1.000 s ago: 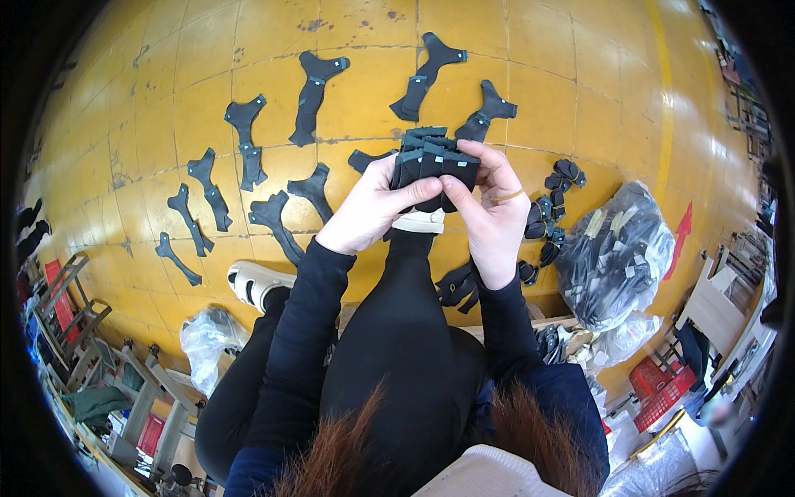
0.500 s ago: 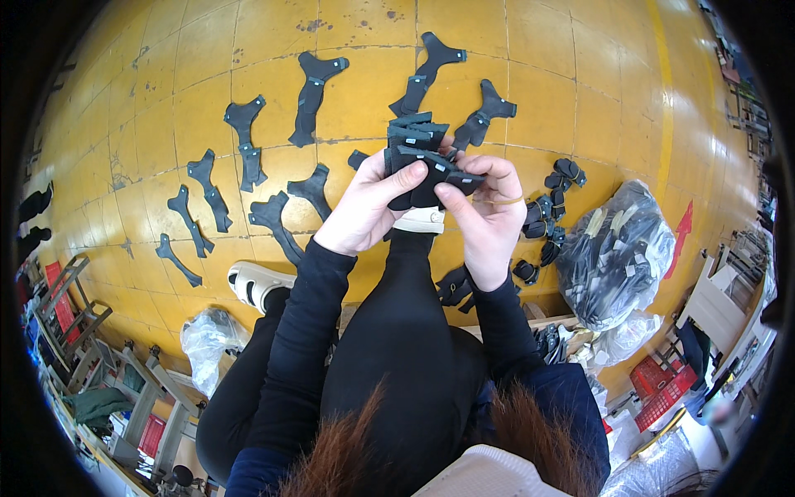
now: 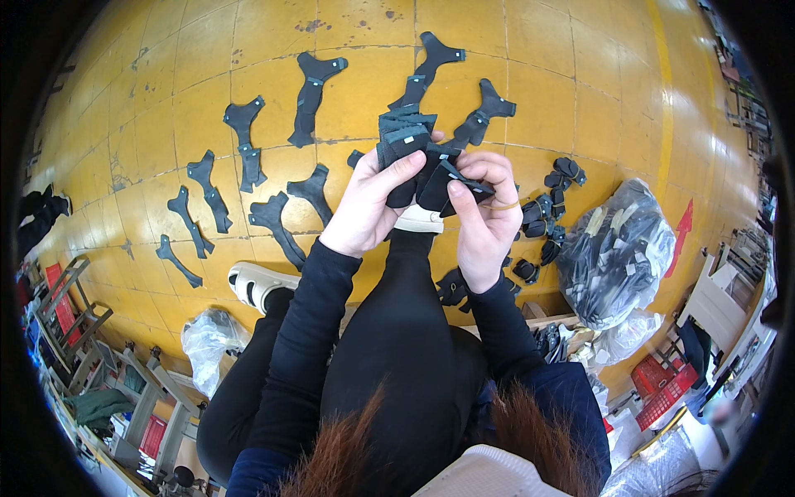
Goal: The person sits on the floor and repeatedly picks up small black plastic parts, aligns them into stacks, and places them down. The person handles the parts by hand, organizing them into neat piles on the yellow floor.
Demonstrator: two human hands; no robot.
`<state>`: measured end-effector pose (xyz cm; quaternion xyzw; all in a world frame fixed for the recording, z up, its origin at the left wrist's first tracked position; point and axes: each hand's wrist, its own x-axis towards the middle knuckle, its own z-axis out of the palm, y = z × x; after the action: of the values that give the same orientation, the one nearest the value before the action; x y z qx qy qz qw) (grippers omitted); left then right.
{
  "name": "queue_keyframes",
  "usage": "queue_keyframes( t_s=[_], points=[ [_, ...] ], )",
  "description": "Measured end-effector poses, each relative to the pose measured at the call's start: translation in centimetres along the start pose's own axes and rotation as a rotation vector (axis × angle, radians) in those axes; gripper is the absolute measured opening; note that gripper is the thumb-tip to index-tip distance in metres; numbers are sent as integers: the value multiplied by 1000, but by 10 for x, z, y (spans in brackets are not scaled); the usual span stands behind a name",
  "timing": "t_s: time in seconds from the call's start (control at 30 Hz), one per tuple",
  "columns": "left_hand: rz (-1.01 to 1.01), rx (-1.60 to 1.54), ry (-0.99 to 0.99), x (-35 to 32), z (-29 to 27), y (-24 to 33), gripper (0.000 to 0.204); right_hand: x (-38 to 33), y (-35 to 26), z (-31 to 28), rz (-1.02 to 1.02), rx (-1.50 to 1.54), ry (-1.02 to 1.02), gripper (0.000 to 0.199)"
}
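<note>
A fanned stack of black fabric pieces (image 3: 403, 142) with dark green edges and small pale tags is gripped by my left hand (image 3: 367, 203), thumb on top. My right hand (image 3: 482, 222) pinches one black fabric piece (image 3: 451, 184) at the right of the stack, between thumb and fingers. That piece slants away from the others, and its far end overlaps them. Below my hands, a cream clog (image 3: 419, 220) shows on my foot. Some fingers are hidden behind the fabric.
On the yellow tiled floor lie several Y-shaped black pieces (image 3: 308, 103), ahead and left. Rolled black bundles (image 3: 542, 211) sit at the right, beside a big clear bag (image 3: 619, 253) of dark pieces. Another plastic bag (image 3: 211, 340) lies lower left. Red crates (image 3: 667, 389) stand lower right.
My right hand has moved slightly right and drawn one piece apart from the stack. The left hand's stack has shifted a little left and its pieces are more spread.
</note>
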<state>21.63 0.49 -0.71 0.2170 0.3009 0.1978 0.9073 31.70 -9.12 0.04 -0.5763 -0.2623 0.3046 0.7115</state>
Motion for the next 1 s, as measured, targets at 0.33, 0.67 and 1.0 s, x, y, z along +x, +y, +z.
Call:
queue_keyframes(
  t_s=[0.33, 0.67, 1.0],
  points=[
    [-69, -199, -95, -2, 2, 7, 44, 1, -9, 8, 119, 5, 90, 26],
    [6, -36, -26, -4, 0, -2, 44, 3, 3, -2, 52, -185, 31, 21],
    [52, 46, 27, -2, -1, -5, 32, 4, -8, 4, 308, 179, 68, 32]
  ],
)
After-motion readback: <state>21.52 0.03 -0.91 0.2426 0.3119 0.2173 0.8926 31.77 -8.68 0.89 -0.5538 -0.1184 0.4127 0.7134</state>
